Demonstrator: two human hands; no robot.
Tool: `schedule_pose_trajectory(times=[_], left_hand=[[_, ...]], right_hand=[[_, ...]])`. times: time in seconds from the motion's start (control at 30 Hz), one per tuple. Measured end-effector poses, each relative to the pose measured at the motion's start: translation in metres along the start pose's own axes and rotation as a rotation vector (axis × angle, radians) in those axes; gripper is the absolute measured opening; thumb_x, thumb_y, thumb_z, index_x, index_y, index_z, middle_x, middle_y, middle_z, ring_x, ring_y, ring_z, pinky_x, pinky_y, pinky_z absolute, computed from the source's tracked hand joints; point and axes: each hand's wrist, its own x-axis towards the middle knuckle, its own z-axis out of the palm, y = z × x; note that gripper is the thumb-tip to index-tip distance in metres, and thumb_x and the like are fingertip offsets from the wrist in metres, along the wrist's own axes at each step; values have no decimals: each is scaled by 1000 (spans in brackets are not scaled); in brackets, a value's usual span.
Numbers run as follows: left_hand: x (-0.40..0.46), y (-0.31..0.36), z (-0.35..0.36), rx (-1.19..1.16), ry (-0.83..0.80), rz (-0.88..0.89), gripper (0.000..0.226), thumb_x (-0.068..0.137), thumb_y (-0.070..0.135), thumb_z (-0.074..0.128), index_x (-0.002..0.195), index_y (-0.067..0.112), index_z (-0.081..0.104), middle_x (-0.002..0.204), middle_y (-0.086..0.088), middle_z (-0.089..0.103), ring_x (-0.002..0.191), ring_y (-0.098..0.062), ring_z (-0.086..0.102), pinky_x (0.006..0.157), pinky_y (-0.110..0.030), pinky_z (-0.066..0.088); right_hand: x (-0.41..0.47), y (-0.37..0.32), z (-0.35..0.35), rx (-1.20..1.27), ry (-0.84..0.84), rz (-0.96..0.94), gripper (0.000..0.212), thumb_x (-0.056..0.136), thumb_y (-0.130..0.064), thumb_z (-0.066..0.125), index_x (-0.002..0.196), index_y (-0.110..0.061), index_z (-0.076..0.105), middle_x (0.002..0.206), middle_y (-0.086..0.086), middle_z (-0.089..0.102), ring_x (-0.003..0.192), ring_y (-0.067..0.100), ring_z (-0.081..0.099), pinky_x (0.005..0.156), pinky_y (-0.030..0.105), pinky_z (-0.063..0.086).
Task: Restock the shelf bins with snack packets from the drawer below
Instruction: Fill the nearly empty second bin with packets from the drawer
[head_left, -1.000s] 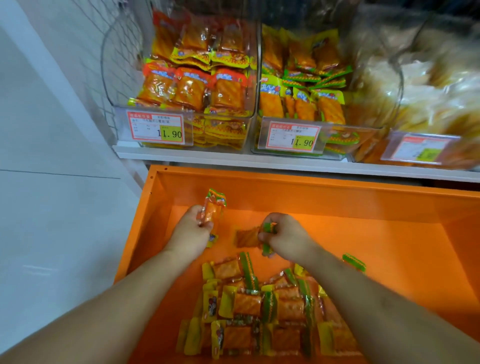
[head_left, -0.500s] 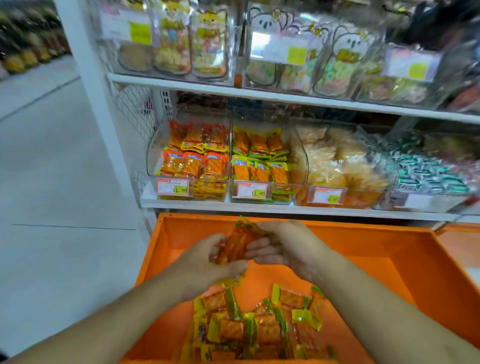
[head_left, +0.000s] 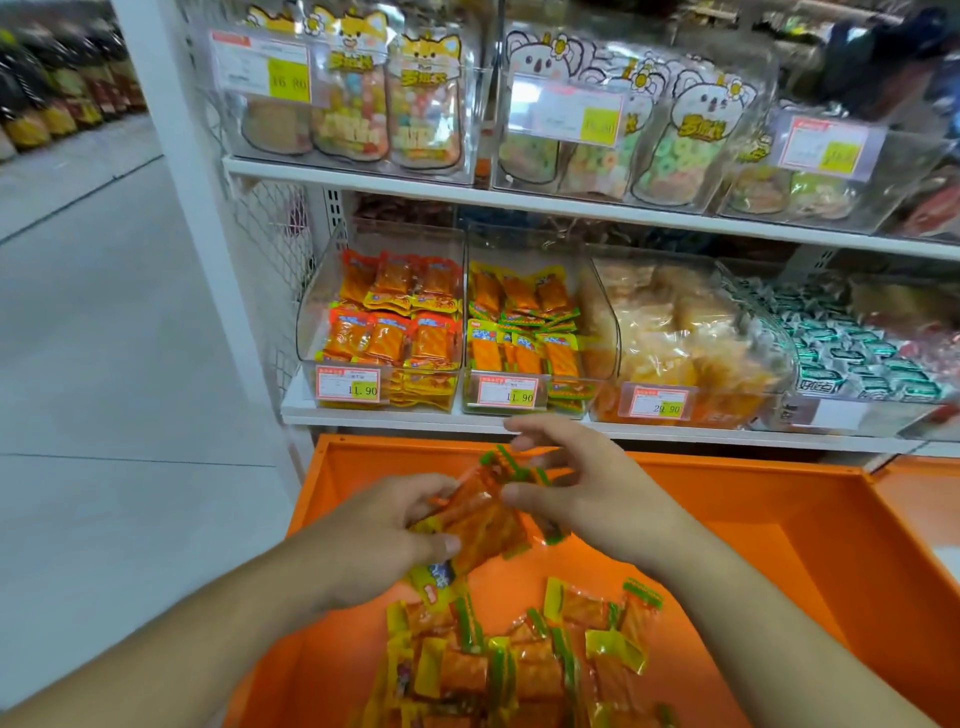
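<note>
My left hand (head_left: 374, 540) grips a stack of orange snack packets (head_left: 483, 514) with green and yellow ends, above the open orange drawer (head_left: 753, 519). My right hand (head_left: 587, 483) is at the stack's far end, fingers spread and loosely bent, its thumb against the packets. Several more packets (head_left: 519, 660) lie loose on the drawer floor near me. On the shelf just above, a clear bin (head_left: 524, 322) of yellow-and-green packets stands next to a clear bin (head_left: 389, 322) of orange-and-red packets.
To the right sit a clear bin of pale crisps (head_left: 685, 332) and one of green-white sweets (head_left: 857, 358). Price tags front each bin. An upper shelf (head_left: 467, 187) carries bagged candy. A white upright post (head_left: 208, 234) and grey aisle floor lie left.
Both hands rose from the drawer floor with their packets and brought them together into one stack. My view lifted, so the upper shelf now shows.
</note>
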Motion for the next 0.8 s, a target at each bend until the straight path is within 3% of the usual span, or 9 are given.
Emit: schedule_pose_trajectory(times=[0.03, 0.1, 0.23, 0.33, 0.43, 0.53, 0.63, 0.7, 0.8], left_hand=[[1, 3, 0, 14, -23, 5, 49, 95, 11, 72, 95, 60, 70, 102, 40, 69, 100, 19, 64, 91, -14, 51], [5, 8, -3, 76, -34, 20, 40, 95, 18, 74, 94, 58, 68, 98, 47, 65, 98, 25, 59, 89, -11, 48], [19, 9, -17, -3, 103, 59, 28, 87, 27, 82, 111, 38, 73, 106, 13, 77, 102, -5, 72, 99, -39, 57], [25, 14, -24, -121, 157, 91, 27, 84, 24, 85, 109, 29, 75, 100, 3, 80, 96, -15, 77, 97, -47, 59], [32, 15, -29, -146, 219, 106, 41, 72, 40, 92, 108, 32, 76, 102, 4, 80, 98, -14, 76, 96, -48, 59], [38, 16, -29, -199, 286, 98, 51, 63, 49, 93, 109, 35, 75, 102, 7, 80, 95, -13, 77, 93, -48, 60], [40, 17, -27, -199, 351, 122, 53, 59, 59, 88, 107, 40, 75, 98, 8, 80, 94, -12, 76, 91, -46, 60], [40, 18, -27, -281, 367, 122, 54, 59, 55, 91, 107, 34, 76, 96, 3, 80, 92, -18, 77, 87, -45, 60], [37, 23, -22, -379, 372, 136, 44, 67, 40, 95, 104, 24, 77, 94, -1, 81, 85, -21, 75, 74, -38, 55]], right_hand=[[1, -3, 0, -20, -82, -10, 58, 82, -29, 88, 131, -44, 61, 112, -18, 63, 101, -2, 62, 81, 22, 53], [5, -7, 0, -102, -138, -41, 56, 82, -25, 89, 128, -43, 64, 100, -22, 67, 92, -6, 63, 79, 19, 50], [17, -11, -1, -47, -56, -68, 30, 83, -13, 85, 106, -29, 74, 93, -8, 76, 85, 12, 73, 79, 40, 62], [19, -14, -7, 37, -47, -24, 51, 83, -23, 87, 124, -46, 66, 100, -17, 71, 84, 1, 67, 76, 28, 59], [21, -18, -9, 27, -106, 1, 71, 74, -33, 94, 130, -56, 58, 126, -26, 63, 110, -5, 63, 91, 22, 52], [25, -17, -2, -31, -74, -22, 60, 66, -36, 98, 117, -43, 66, 110, -16, 71, 98, 1, 69, 87, 29, 58], [25, -16, 4, -5, 6, -6, 38, 71, -31, 95, 99, -32, 69, 88, -11, 72, 74, 7, 70, 65, 25, 56], [24, -12, 7, 77, 48, -17, 28, 76, -26, 93, 87, -21, 67, 79, -4, 69, 65, 17, 71, 58, 34, 54], [23, -9, 11, 136, 74, -24, 25, 80, -22, 90, 89, -16, 67, 78, 7, 68, 62, 18, 68, 63, 42, 56]])
